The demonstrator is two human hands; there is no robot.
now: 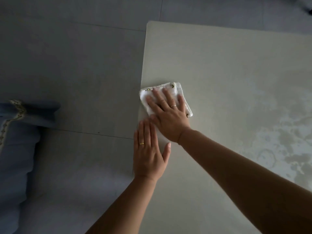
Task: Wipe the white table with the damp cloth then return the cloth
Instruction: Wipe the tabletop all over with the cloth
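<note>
**Cloth pressed flat at the bench's left edge**

The right hand [168, 115] lies palm-down, fingers spread, its grip released, pressing the folded white cloth [183, 97] against the white bench [228, 68]. The left hand [148, 152] rests flat and unclenched just beside it, over the bench edge, above grey floor [67, 65].

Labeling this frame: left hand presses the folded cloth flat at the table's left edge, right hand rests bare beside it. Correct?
Hands are swapped. The head view shows the right hand pressing the cloth on the table; the left hand rests bare.
</note>
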